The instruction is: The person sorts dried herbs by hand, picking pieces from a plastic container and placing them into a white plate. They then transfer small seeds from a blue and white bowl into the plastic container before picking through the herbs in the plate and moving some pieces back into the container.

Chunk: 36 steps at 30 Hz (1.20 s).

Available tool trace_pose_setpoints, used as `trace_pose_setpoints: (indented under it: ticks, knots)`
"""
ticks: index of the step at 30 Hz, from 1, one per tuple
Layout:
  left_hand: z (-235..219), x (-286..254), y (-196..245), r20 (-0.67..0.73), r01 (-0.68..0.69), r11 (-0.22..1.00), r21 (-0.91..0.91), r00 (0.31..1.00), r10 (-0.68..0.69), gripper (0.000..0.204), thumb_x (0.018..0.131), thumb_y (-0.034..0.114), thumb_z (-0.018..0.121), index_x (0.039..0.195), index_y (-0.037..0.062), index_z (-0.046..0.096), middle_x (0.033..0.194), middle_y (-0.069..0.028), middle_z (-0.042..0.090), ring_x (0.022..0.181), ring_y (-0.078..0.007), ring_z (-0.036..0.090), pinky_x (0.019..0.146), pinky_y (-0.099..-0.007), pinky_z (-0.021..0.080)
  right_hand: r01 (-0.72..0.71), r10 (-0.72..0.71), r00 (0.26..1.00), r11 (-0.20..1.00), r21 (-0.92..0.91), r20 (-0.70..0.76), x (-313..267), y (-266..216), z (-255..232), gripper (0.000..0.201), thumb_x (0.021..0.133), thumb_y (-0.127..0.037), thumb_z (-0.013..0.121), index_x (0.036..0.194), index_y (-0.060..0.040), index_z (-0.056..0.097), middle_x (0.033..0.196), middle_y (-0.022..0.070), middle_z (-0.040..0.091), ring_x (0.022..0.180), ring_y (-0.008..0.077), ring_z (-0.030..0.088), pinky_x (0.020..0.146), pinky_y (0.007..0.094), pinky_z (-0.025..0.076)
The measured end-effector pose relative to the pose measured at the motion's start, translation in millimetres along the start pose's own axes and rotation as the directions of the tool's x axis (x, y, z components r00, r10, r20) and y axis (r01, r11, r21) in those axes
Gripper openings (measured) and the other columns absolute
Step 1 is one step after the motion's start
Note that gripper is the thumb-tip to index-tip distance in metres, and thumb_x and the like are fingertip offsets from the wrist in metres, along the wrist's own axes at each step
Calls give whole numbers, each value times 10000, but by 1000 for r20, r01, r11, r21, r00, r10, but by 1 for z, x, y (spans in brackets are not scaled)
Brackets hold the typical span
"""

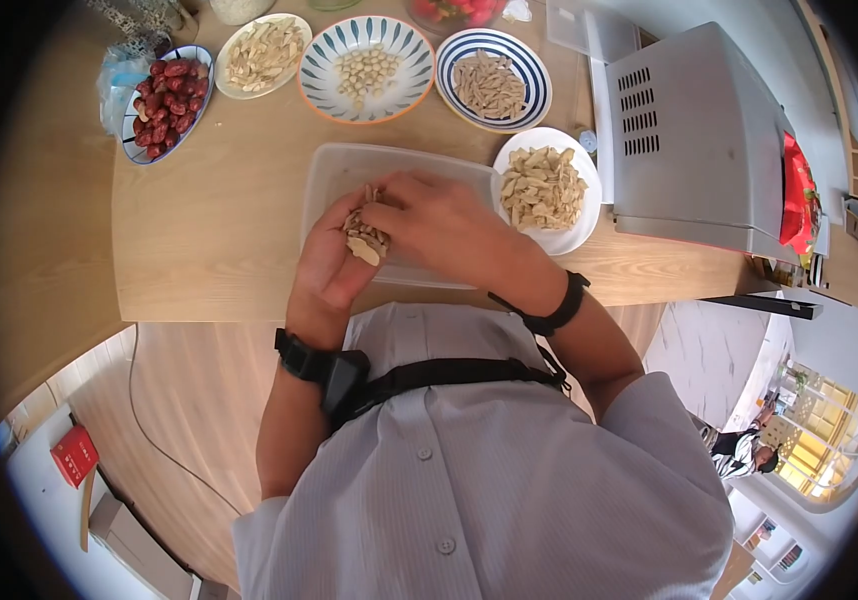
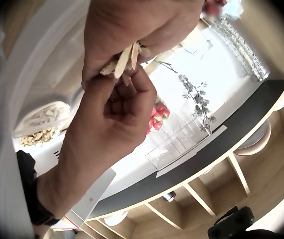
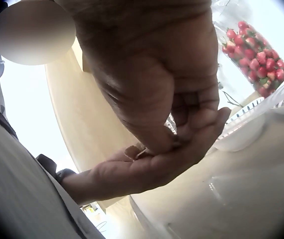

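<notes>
Palm up, my left hand [image 1: 325, 262] cups a small heap of dried slices [image 1: 367, 244], pale tan and brown, with its fingers curled about them. My right hand [image 1: 449, 222] reaches in from the right, thumb and fingertips pinching at the slices in that palm. In the left wrist view, several thin pale slices [image 2: 126, 60] stick out between the two hands. The right fingertips hide part of the heap in the right wrist view. Both hands are over a translucent plastic box [image 1: 333, 168] on the wooden table.
Beside the box stands a white plate [image 1: 592, 215] of pale dried slices. Behind are a striped plate [image 1: 541, 105] of brown pieces, a patterned plate [image 1: 319, 80] of whitish kernels, a plate of pale strips [image 1: 264, 55] and red dates [image 1: 167, 105]. A grey appliance [image 1: 704, 120] stands right.
</notes>
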State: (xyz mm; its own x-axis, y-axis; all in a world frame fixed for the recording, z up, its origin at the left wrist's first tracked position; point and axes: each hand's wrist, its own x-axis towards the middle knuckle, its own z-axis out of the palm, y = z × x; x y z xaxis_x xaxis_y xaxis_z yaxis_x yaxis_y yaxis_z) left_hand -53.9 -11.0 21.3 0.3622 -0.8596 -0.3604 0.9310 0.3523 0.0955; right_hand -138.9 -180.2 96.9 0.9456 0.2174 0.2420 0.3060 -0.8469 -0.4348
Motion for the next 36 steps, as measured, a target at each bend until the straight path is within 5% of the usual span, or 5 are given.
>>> trace_pose_setpoints:
  ticks: [6,15,20,29,36]
  knots:
    - [3,1,1,98,26,1000,-13,995,-24,387,1103,190,449,1382,-48,574,1307,-144,671,1185,-243,665,1023,-383,546,70,-71,997,994,81,6,0,13,-10,286,822,-86,716,1108,-85,700,1174,110,676,980,294,715,816,370,602]
    - [0,1,1,84,-14,1000,4,996,13,422,1111,211,421,1419,-48,548,1383,-163,634,1276,-269,621,1109,-434,495,-108,132,991,881,461,-20,-1,23,-16,281,852,42,675,1118,-38,718,1054,118,726,890,270,718,813,332,583]
    - [11,0,-1,26,-27,999,22,999,26,406,1104,194,424,1404,-45,558,1365,-170,653,1247,-292,646,1112,-457,512,-297,352,933,619,727,81,-4,23,-22,227,928,84,637,1118,-11,718,1032,86,763,908,156,732,827,292,581]
    - [12,3,1,26,8,1000,-1,1000,-8,441,1110,195,390,1402,-101,536,1444,-256,578,1371,-379,551,1201,-459,439,-263,388,912,307,915,132,-14,38,-29,157,996,32,634,1131,-12,699,1042,35,757,921,82,702,824,236,551]
    - [34,1,-1,-12,-35,999,-33,999,35,422,1107,148,387,1375,-150,522,1511,-309,494,1479,-445,405,1216,-455,438,-327,588,808,498,803,-35,-17,117,-55,135,994,-42,674,1126,-23,693,927,32,730,740,57,629,672,222,504]
